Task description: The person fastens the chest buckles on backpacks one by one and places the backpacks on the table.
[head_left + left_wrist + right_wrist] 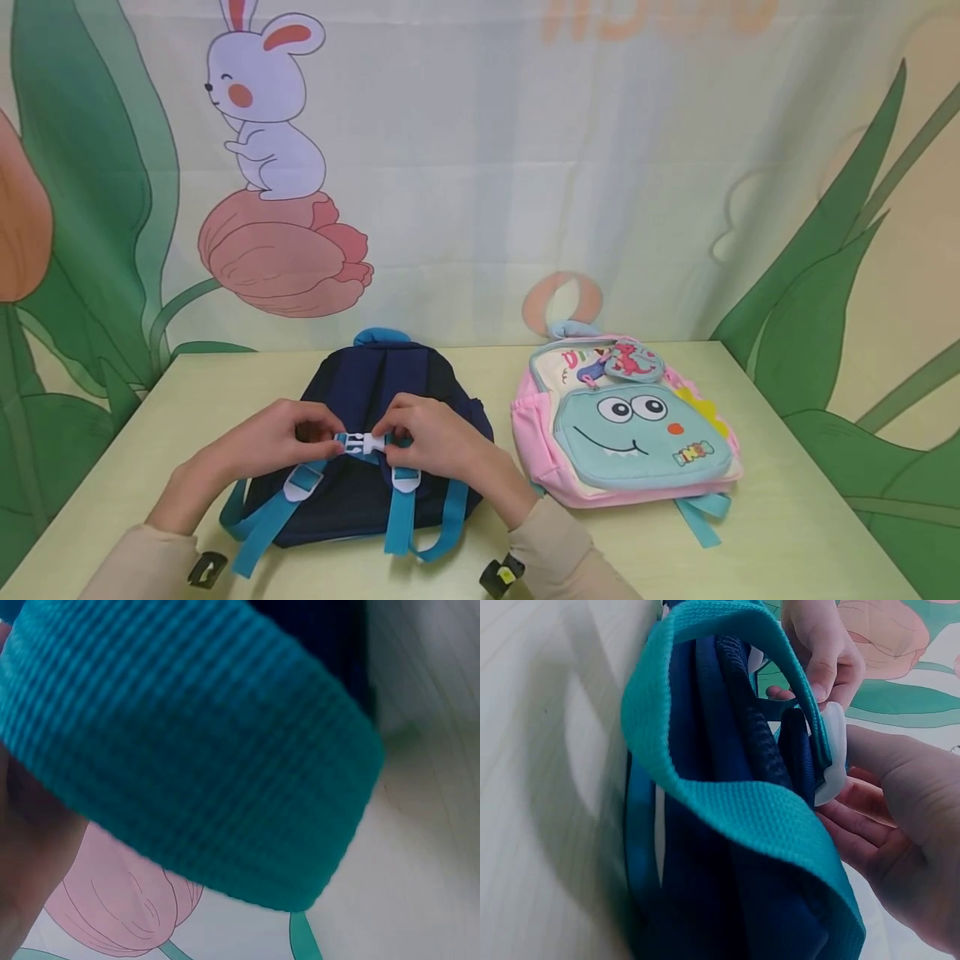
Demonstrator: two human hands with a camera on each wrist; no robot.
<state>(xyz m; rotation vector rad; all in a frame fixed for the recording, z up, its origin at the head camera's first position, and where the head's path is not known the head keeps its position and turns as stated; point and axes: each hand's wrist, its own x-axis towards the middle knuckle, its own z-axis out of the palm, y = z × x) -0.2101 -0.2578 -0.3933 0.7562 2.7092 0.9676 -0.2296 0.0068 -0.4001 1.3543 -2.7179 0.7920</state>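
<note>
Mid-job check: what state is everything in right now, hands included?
White buckle: halves lined up and meeting; whether latched, can't tell.
Left hand grip: pinching the buckle's left end.
Right hand grip: holding the buckle's other end.
Navy backpack: lying on the table, strap side up.
Teal strap ends: hanging loose.
Pink backpack: lying front up, not held.
</note>
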